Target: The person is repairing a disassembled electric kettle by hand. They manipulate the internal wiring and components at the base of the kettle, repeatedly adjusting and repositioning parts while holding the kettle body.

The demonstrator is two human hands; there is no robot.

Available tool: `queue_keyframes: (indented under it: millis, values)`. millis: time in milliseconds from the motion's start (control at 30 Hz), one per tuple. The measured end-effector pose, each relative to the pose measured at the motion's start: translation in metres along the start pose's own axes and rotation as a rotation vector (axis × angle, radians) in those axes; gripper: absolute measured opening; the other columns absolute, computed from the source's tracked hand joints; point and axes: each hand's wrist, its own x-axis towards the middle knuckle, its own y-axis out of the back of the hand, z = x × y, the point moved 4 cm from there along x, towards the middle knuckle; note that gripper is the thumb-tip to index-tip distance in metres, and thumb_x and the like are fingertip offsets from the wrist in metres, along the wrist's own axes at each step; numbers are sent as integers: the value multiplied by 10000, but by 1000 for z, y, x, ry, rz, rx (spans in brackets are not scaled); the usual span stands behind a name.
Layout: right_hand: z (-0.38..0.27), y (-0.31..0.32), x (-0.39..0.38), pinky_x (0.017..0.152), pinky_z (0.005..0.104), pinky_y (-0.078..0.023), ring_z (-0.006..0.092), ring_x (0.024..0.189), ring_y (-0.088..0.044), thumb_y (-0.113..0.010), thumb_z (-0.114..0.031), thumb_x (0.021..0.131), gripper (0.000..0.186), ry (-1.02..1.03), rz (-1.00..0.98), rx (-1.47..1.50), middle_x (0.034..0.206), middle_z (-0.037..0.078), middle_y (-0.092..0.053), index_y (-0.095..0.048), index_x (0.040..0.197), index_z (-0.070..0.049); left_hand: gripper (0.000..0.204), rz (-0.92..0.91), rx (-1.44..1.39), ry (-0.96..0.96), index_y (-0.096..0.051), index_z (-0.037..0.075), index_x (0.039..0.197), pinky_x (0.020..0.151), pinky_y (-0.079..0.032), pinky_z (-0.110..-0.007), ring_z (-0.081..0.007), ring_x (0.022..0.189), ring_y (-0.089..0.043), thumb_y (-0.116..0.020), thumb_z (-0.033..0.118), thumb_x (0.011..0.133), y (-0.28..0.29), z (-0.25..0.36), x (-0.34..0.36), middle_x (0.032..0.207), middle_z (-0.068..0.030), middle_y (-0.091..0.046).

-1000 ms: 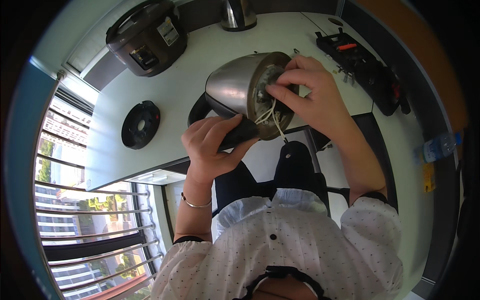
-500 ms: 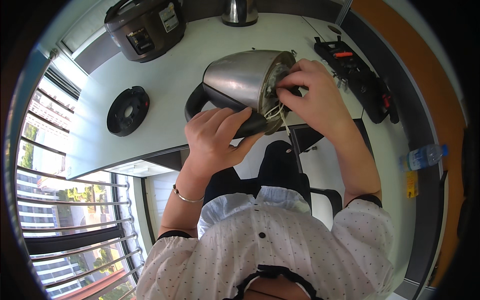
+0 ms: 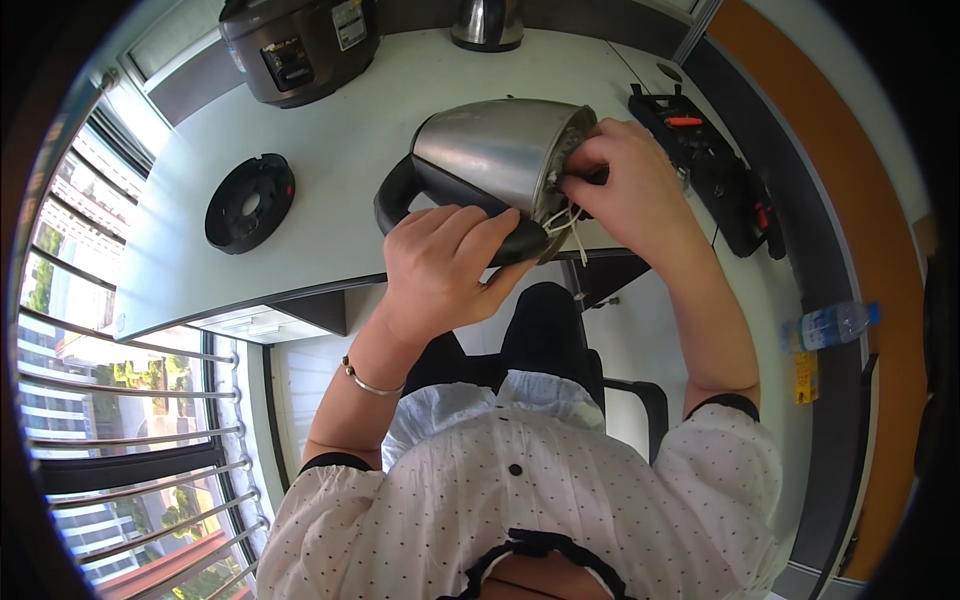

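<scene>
A steel electric kettle (image 3: pixel 490 140) lies on its side on the white table, its bottom turned to the right. My left hand (image 3: pixel 445 255) is closed around the kettle's black handle near its lower end. At the bottom, my right hand (image 3: pixel 625 180) has thumb and fingers bent together against the exposed underside; whatever is between the fingertips is hidden. Thin white wires (image 3: pixel 570 222) hang out of the underside below those fingers. Further left rests a round black base ring (image 3: pixel 250 203) with a hole in its middle.
A brown rice cooker (image 3: pixel 300 55) and another steel kettle (image 3: pixel 487 25) stand at the back. On the right lie an open black tool case (image 3: pixel 715 165) with a red-handled tool, a plastic bottle (image 3: pixel 830 327) and a yellow pack (image 3: pixel 806 378). Barred windows line the left.
The view has shifted slightly. My left hand keeps its hold on the handle, and my right hand stays at the kettle's underside with little change.
</scene>
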Motion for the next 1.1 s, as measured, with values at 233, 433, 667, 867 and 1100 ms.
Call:
queue_keyframes:
  millis: [233, 433, 667, 867, 1100]
  values:
    - [10, -3, 1, 725, 329, -504, 248, 839, -610, -699, -56, 704, 144, -113, -140, 34, 854, 98, -615, -708, 831, 11, 348, -8, -4, -23, -682, 69, 854, 512, -449, -294, -211, 555, -591, -840, 202, 574, -4, 2, 0, 672, -48, -616]
    - [14, -6, 1, 675, 299, -518, 218, 764, -639, -694, -23, 708, 134, -156, -164, 83, 855, 95, -619, -695, 829, 35, 347, -8, -7, -31, -677, 72, 858, 506, -444, -301, -207, 556, -592, -838, 198, 578, -4, 4, 0, 666, -45, -608]
    - [8, -5, 1, 711, 324, -486, 246, 823, -604, -700, -28, 702, 104, -46, -109, 20, 834, 92, -622, -686, 788, 29, 347, -3, -13, -23, -676, 67, 857, 513, -454, -308, -220, 562, -595, -836, 197, 578, -4, 3, 0, 672, -52, -615]
    - [17, -11, 3, 724, 380, -457, 294, 824, -570, -694, -79, 662, 110, -76, -83, 195, 773, 109, -602, -656, 694, 19, 346, -6, -23, 3, -678, 63, 850, 516, -458, -311, -229, 569, -598, -837, 195, 572, -2, 2, 0, 676, -59, -621]
    - [18, -11, 2, 669, 300, -481, 208, 720, -606, -714, -28, 679, 117, -125, -94, 257, 781, 88, -607, -670, 754, 49, 371, 31, -26, -43, -657, 71, 879, 517, -449, -299, -194, 582, -584, -811, 208, 570, -3, -1, -2, 692, -17, -589]
